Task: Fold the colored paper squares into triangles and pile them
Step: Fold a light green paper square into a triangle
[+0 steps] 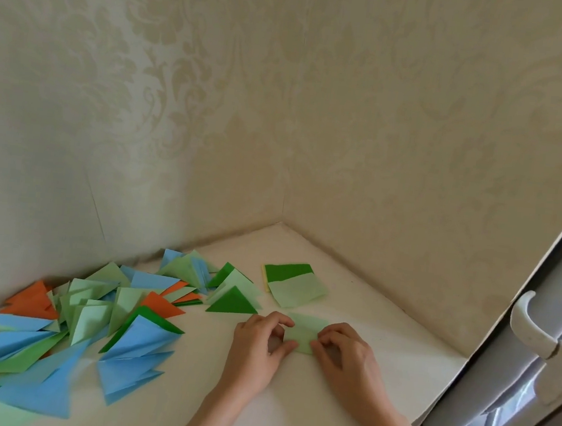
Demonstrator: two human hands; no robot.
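On the white tabletop (pixel 343 373), far left: spread pile of folded triangles (pixel 90 325), blue, green, orange. Right of it, near the wall, small stack of unfolded squares (pixel 295 284). In front, light green sheet (pixel 302 333) pinched by curled fingers of left hand (pixel 256 344) and right hand (pixel 345 354).

We hold our 2 hands close together, forearms reaching in from below. Our left hand (pixel 260 339) has its fingers curled, thumb and forefinger pinching the paper (pixel 304 332). Our right hand (pixel 345 351) mirrors it, its fingers bent down onto the paper's other end.
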